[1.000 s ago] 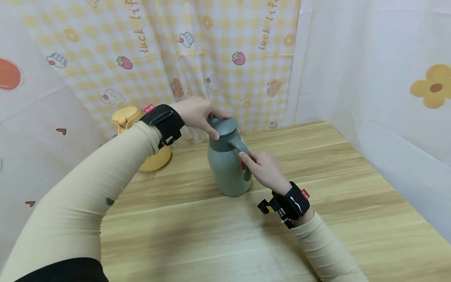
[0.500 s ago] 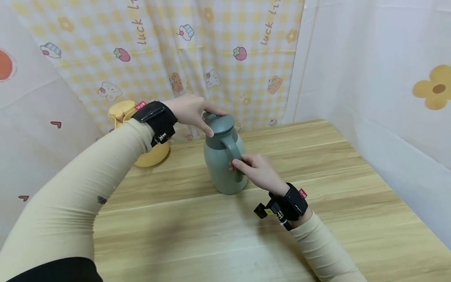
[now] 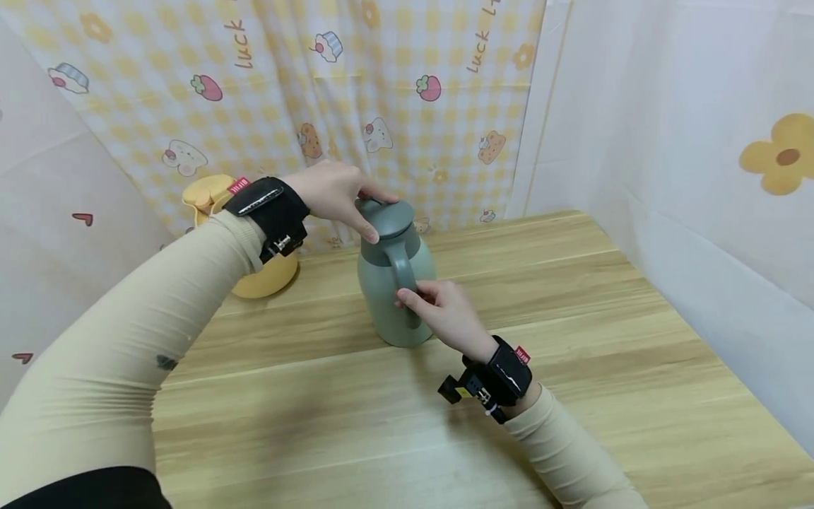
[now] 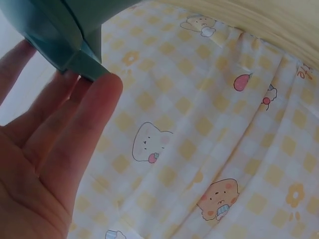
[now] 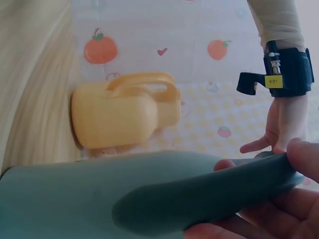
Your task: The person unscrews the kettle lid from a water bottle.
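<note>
A sage-green thermos jug [image 3: 381, 300] stands upright on the wooden table, its darker lid [image 3: 393, 218] in place. At the top is my left hand [image 3: 331, 189], thumb on the near side of the lid and fingers reaching to the far side. In the left wrist view, the fingertips of that hand [image 4: 47, 159] touch the dark-green rim and spout [image 4: 70, 37]. My right hand [image 3: 448, 314] grips the handle [image 3: 399, 263], thumb on the outer face. The right wrist view shows its fingers curled beneath the handle [image 5: 199, 199].
Behind my left forearm stands a yellow jug [image 3: 263, 279], partly hidden in the head view; its handle shows in the right wrist view [image 5: 144, 79]. A yellow-checked curtain [image 3: 439, 134] hangs behind the table [image 3: 572, 318], with white sheets on both sides.
The thermos jug's handle has swung leftward, towards the front, and my right hand has moved left with it. My left hand stays at the lid. The head view has shifted slightly.
</note>
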The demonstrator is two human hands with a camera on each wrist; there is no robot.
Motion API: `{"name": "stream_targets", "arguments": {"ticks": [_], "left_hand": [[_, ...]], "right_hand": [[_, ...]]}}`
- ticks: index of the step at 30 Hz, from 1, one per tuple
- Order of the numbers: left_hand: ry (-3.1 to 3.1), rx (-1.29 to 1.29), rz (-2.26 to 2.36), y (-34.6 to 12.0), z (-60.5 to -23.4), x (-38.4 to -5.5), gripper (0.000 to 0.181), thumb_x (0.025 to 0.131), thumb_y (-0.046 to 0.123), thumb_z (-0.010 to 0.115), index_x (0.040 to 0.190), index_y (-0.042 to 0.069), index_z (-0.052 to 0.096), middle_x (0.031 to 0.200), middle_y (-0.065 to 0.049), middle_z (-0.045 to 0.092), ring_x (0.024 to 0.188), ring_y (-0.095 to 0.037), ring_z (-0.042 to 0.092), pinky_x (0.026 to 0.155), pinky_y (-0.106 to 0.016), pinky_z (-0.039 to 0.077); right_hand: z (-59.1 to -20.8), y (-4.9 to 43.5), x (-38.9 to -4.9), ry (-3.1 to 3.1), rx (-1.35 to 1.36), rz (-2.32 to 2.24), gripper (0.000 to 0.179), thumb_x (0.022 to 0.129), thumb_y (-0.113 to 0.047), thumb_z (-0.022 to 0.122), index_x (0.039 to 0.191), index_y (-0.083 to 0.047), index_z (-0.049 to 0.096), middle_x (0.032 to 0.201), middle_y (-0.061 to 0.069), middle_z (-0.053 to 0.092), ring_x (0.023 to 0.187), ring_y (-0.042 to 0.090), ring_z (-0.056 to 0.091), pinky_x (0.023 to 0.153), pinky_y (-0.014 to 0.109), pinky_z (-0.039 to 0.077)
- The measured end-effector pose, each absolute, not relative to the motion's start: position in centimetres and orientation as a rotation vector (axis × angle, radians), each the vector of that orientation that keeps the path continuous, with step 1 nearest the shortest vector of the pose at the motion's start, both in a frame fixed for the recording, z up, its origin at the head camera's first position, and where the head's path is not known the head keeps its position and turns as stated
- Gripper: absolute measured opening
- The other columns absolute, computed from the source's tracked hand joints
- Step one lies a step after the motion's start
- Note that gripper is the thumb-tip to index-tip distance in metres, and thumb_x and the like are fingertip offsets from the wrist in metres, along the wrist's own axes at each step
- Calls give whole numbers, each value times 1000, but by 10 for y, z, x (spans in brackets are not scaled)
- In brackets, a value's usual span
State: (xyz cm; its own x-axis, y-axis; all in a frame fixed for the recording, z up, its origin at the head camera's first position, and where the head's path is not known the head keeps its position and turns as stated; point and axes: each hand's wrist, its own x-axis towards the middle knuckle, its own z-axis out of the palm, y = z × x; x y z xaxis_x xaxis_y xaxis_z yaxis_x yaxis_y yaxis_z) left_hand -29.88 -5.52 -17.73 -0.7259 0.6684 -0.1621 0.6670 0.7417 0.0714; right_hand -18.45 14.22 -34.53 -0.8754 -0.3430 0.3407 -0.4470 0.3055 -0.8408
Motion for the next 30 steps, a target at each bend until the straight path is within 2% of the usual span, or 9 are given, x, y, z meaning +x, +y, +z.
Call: {"name": "stream_targets", "arguments": {"ticks": [4, 8, 11, 20, 25, 30], "left_hand": [[2798, 1058, 6, -55, -179, -296, 74, 70, 61, 79, 134, 28, 59, 120, 2, 67, 95, -10, 62, 77, -31, 49], [2841, 1029, -12, -53, -181, -291, 76, 71, 65, 75, 135, 29, 58, 120, 1, 67, 75, -12, 57, 69, -31, 47], [2876, 993, -10, -50, -182, -286, 75, 72, 65, 74, 135, 28, 58, 120, -1, 67, 69, -15, 53, 66, -31, 46], [2953, 876, -58, -43, -183, -269, 72, 73, 63, 74, 132, 24, 61, 118, -3, 68, 64, -17, 45, 61, -30, 41], [2988, 829, -49, -41, -187, -265, 71, 75, 64, 72, 133, 24, 60, 114, -4, 69, 68, -17, 52, 59, -30, 39], [3028, 764, -32, -39, -189, -262, 71, 76, 64, 71, 135, 25, 59, 120, -4, 67, 71, -18, 58, 58, -31, 37]], "right_hand": [[-345, 140, -182, -2457, 731, 1622, 29, 99, -31, 56, 90, -10, 74, 57, -4, 47, 52, 11, 35, 53, 25, 31], [-346, 141, -182, -2450, 718, 1616, 30, 99, -31, 56, 90, -10, 74, 55, -4, 44, 49, 11, 34, 51, 25, 30], [-346, 141, -183, -2445, 699, 1609, 30, 99, -32, 56, 89, -10, 74, 54, -4, 41, 48, 11, 33, 51, 25, 30], [-349, 140, -181, -2449, 697, 1650, 32, 99, -35, 56, 91, -10, 74, 56, -3, 44, 49, 11, 34, 52, 26, 31], [-350, 141, -182, -2455, 722, 1630, 31, 100, -33, 56, 91, -8, 74, 55, -3, 44, 47, 12, 34, 49, 25, 29], [-349, 142, -184, -2443, 725, 1644, 31, 100, -31, 56, 91, -8, 74, 54, -3, 43, 45, 11, 32, 48, 25, 27]]}}
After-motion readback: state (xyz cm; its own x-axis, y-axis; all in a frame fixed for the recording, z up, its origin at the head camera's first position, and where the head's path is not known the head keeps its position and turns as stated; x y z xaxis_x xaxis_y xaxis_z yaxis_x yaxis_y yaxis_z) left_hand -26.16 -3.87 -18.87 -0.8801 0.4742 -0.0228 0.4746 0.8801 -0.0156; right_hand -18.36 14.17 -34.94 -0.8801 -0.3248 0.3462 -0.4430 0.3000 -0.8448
